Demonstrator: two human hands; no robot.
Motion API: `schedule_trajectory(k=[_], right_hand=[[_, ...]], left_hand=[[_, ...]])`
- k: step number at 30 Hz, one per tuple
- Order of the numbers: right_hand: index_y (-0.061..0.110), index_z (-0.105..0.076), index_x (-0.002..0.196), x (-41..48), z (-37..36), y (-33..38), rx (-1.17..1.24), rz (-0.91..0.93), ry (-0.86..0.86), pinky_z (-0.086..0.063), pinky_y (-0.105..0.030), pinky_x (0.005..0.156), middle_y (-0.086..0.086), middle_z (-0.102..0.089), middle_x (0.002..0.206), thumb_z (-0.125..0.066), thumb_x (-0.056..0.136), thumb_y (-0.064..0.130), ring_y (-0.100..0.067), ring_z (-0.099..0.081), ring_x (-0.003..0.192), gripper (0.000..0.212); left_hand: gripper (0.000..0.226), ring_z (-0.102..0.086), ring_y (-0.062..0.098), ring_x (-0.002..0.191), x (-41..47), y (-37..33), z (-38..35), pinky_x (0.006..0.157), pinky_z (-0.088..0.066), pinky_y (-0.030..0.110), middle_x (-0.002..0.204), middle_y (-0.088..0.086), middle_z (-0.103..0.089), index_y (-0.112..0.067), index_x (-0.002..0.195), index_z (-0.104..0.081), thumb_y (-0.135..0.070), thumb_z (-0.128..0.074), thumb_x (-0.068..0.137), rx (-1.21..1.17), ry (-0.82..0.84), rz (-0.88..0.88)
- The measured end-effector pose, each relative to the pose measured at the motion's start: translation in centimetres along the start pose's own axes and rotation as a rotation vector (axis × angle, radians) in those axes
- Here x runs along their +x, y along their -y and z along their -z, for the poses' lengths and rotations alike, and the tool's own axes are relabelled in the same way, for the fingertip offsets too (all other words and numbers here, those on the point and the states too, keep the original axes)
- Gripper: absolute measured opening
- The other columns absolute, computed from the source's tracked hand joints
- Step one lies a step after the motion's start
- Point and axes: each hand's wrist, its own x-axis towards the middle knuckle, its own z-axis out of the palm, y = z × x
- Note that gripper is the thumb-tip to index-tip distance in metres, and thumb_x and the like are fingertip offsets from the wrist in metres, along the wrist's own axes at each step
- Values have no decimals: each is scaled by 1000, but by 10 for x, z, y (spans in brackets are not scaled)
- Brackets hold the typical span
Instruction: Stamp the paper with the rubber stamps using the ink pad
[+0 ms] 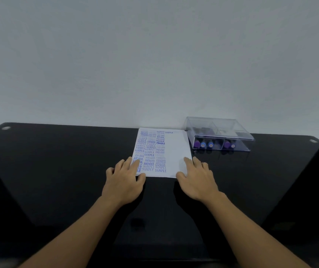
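Note:
A white sheet of paper (174, 151) lies on the black table (58, 161), its left two thirds covered with blue stamped words such as SAMPLE, FRAGILE and AIR MAIL. My left hand (125, 179) rests flat on the paper's near left corner with straight fingers. My right hand (196, 177) lies flat on the near right corner. A clear plastic box (220, 133) with its lid closed stands just right of the paper. Inside it lie several rubber stamps (210, 145) with purple and blue ends. No ink pad is plainly visible.
The table reaches back to a plain pale wall (154, 55). Two small round fittings (6, 128) sit near the table's far corners. Dark shapes flank the view at the left and right edges.

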Motion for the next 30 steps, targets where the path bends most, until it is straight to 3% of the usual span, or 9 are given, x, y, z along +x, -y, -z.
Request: schedule_trajectory(k=[2,4,30], right_hand=[[23,-21,156,-3,-8,4,-36,-3,9,-21,-47,116,-10,-17,163,-30,98,51,-34,-22,141,64],[24,-21,156,-5,-13,4,-84,7,6,-17,-46,117,-11,-12,165,-26,99,53,-33,-18,143,65],[26,-16,159,-12,-12,5,-69,-25,49,-7,-47,124,-10,-5,167,-23,100,57,-33,-5,151,67]], left_hand=[[58,-9,19,151,1,1,-1,118,-11,44,166,-1,-13,-26,157,-20,-44,-27,103,32,62,2],[60,-5,21,153,1,2,-3,121,-7,48,167,2,-9,-25,159,-15,-45,-23,103,52,103,6],[61,-1,20,154,-2,4,-4,123,-3,46,168,0,-5,-27,160,-11,-48,-19,103,44,137,12]])
